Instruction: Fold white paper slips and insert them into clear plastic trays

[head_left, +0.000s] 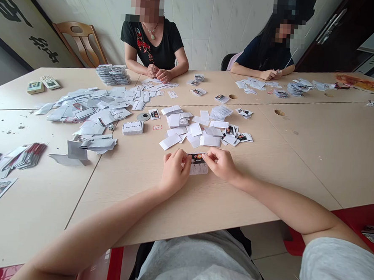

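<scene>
A small flat clear packet [198, 167] with a black printed card across its top is just above the near part of the table. Hook-like shapes show in its clear lower half. My left hand [176, 168] pinches the packet's left edge between thumb and fingers. At the upper right corner, the fingertips of my right hand [220, 162] are pressed together on the same packet. Just beyond both hands lie loose white paper slips [194, 130] and several small dark printed cards [233, 134].
A stack of white cards [133, 128] stands beside a round metal lid [143, 117]. Folded papers [94, 104] spread across the left side, with red-edged packets [32, 156] nearer. Two people sit opposite, their hands [159, 73] [271, 74] on the table [267, 170] near stacked packets [113, 75].
</scene>
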{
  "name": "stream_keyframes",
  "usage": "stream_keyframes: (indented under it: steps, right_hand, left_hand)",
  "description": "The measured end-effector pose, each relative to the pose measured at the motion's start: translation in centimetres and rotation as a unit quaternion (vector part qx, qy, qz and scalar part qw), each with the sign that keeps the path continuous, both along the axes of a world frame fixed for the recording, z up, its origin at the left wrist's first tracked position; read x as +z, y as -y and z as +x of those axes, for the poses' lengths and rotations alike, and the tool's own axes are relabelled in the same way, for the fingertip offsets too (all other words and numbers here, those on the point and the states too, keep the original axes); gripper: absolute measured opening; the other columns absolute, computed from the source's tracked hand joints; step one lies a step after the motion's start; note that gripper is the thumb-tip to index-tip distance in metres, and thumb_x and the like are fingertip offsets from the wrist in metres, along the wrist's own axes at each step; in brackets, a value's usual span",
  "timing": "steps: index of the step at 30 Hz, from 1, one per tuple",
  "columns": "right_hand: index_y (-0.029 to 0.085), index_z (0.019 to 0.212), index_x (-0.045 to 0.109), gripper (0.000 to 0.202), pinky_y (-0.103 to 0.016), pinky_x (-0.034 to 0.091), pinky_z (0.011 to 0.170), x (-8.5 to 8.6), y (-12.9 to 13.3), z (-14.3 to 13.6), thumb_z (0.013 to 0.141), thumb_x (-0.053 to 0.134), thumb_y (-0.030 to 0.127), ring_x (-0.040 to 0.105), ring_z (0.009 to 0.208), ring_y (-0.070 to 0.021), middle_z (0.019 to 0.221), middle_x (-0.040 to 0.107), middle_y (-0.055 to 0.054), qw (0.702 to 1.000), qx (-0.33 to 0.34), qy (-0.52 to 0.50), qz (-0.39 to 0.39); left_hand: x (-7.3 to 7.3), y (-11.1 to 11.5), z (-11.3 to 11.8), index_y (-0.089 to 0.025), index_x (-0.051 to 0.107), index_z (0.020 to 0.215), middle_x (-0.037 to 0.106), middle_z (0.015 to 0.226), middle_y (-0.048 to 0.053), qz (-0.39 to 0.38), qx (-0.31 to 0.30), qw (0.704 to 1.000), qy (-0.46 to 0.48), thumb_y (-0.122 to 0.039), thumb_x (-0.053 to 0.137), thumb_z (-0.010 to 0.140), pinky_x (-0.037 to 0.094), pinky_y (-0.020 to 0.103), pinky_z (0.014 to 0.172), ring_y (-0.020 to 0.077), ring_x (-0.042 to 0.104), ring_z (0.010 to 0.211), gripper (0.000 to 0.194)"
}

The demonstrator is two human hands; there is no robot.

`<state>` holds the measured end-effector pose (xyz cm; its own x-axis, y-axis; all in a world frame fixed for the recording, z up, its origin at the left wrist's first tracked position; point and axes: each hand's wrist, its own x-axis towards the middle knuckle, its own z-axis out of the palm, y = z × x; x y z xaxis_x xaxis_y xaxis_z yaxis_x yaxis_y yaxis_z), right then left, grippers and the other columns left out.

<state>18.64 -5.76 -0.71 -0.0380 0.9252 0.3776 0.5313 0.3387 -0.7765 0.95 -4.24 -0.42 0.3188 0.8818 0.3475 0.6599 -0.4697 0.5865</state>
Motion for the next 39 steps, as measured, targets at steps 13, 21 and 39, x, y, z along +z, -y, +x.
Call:
stream_keyframes:
  steps: [13,21,39]
  right_hand:
    - [0.019,0.058,0.036,0.031,-0.023,0.029,0.048,0.0,0.0,0.0,0.082,0.051,0.031,0.036,0.049,-0.0089,0.053,0.042,0.004,1.0,0.001,0.002,0.01]
    - [0.019,0.056,0.037,0.032,-0.024,0.03,0.049,-0.3,-0.2,0.0,0.08,0.053,0.033,0.037,0.05,-0.0094,0.053,0.042,0.003,0.999,0.004,-0.042,-0.015]
    - [0.019,0.052,0.022,0.048,-0.025,0.03,0.054,0.3,-0.6,0.8,0.077,0.06,0.036,0.029,0.053,-0.0093,0.053,0.029,0.004,0.969,0.034,-0.241,-0.035]
  left_hand:
    - [0.0,0.0,0.1,-0.02,0.032,0.07,0.048,0.068,-0.003,0.007,0.004,1.0,-0.007,-0.025,0.037,0.089,0.03,0.032,0.082,0.0132,0.047,0.067,0.02]
    - [0.1,0.1,0.1,-0.02,0.032,0.07,0.048,0.067,-0.003,-0.001,0.007,1.0,-0.005,-0.026,0.038,0.089,0.03,0.032,0.082,0.013,0.048,0.067,0.02]
    - [0.0,-1.4,-0.7,-0.02,0.042,0.074,0.051,0.067,-0.004,-0.119,0.048,0.986,0.104,-0.041,0.045,0.086,0.035,0.032,0.076,0.0123,0.047,0.063,0.024]
